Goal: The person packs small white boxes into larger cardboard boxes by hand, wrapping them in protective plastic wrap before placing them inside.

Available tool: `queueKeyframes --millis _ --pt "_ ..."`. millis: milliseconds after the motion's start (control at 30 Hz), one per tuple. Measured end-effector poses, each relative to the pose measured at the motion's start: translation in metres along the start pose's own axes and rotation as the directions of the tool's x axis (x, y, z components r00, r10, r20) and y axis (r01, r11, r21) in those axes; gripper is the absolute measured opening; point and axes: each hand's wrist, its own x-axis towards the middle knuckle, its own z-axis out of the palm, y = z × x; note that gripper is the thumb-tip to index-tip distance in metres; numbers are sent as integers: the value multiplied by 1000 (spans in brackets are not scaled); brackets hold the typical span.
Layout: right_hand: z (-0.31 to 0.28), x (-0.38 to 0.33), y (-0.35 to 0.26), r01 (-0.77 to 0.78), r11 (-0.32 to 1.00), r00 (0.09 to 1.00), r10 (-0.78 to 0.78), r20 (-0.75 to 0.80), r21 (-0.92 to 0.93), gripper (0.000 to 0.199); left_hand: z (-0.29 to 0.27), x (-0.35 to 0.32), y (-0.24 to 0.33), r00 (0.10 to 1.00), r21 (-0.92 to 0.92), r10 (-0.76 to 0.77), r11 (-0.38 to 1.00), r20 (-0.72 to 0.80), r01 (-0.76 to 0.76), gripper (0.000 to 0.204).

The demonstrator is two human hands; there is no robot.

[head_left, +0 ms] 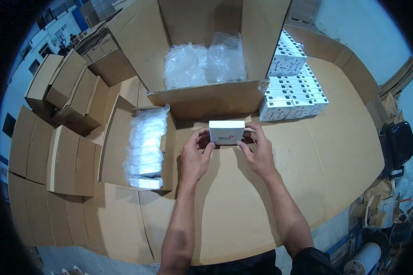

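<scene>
White flat box (226,131) was at centre of frame, grasped at its two ends by left hand (195,158) and right hand (259,156). Open carton (170,162) of plastic-wrapped pieces (147,142) stood left of centre; stacked white boxes (293,98) sat upper right on brown tabletop (321,169).

Moderate indoor light, seemingly from above, spreads over the counter (326,174), with soft shadows along the inner sides of both forearms (289,211). The large carton (206,101) is brown and dim across its front panel, while its plastic bags (188,66) and the wrapped packs (147,140) catch pale, glossy glare. The white box (226,129) looks bright and fairly sharp, its print small. Upper left, the far room (62,32) turns bluish and soft in detail. Fisheye distortion bows the counter's edges, and the corners fall to black.
</scene>
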Motion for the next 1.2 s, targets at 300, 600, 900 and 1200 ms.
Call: queueKeyframes --millis 300,600,900,1200 --pt "1 2 5 66 998 998 -66 6 -12 47 2 -7 18 997 218 -43 974 -58 54 35" --pt "-3 4 23 110 983 991 -97 -87 148 66 0 -20 29 921 328 287 924 -264 -194 47" --pt "-7 3 33 38 984 986 -9 -164 175 53 10 74 133 829 446 540 784 -145 -432 16" --pt "6 4 19 62 989 992 -47 -117 131 41 8 272 61 589 818 -578 487 565 -307 49"
